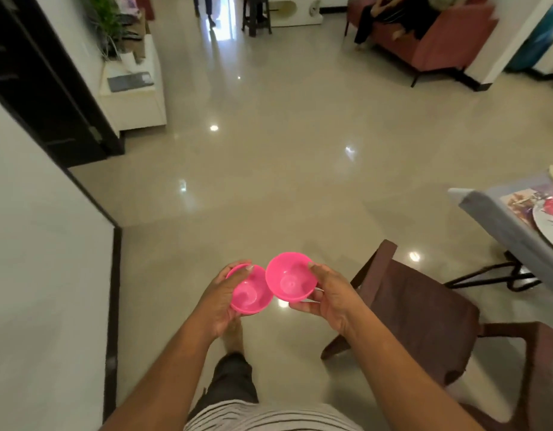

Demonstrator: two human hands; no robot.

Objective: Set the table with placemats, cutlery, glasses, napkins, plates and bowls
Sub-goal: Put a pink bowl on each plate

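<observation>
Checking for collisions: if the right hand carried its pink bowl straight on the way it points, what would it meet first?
Likely the other pink bowl in the left hand; the right hand points leftward and its pink bowl already sits beside it.

head cam | looks forward-down | hands (300, 300) close below | floor (269, 150), table (499, 225) beyond

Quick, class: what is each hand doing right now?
Left hand: grips one pink bowl.
Right hand: grips the other pink bowl.
</observation>
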